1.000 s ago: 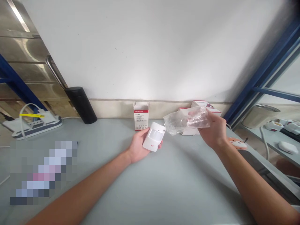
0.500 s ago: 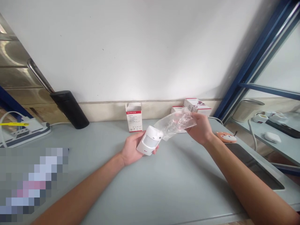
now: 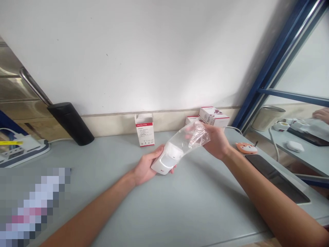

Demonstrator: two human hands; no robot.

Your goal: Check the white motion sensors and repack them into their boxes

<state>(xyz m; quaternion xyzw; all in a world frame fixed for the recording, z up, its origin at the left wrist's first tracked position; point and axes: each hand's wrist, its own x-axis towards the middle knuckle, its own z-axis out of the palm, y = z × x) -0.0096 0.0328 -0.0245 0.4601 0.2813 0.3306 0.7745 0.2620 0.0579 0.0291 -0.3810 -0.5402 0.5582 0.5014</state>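
My left hand (image 3: pixel 146 168) is closed around a white motion detector (image 3: pixel 166 162), held tilted above the grey table. A clear plastic bag (image 3: pixel 189 139) covers the detector's upper end, while its lower end with a small red mark sticks out. The far end of the bag is crumpled and gripped by my right hand (image 3: pixel 217 140), whose fingertips are partly behind the plastic. Behind my left hand an upright white and red box (image 3: pixel 145 132) labelled DETECTOR stands with its top flaps open.
More white and red boxes (image 3: pixel 214 116) lie against the wall, behind my right hand. A black bottle (image 3: pixel 70 123) and a power strip (image 3: pixel 28 149) are at the left. On the right are an orange animal-faced object (image 3: pixel 246 148), a dark tablet-like slab (image 3: pixel 277 178) and another person's hand (image 3: pixel 322 115).
The bag has come down over the detector's upper end, which was mostly outside it before. Another person's hand has appeared at the far right.
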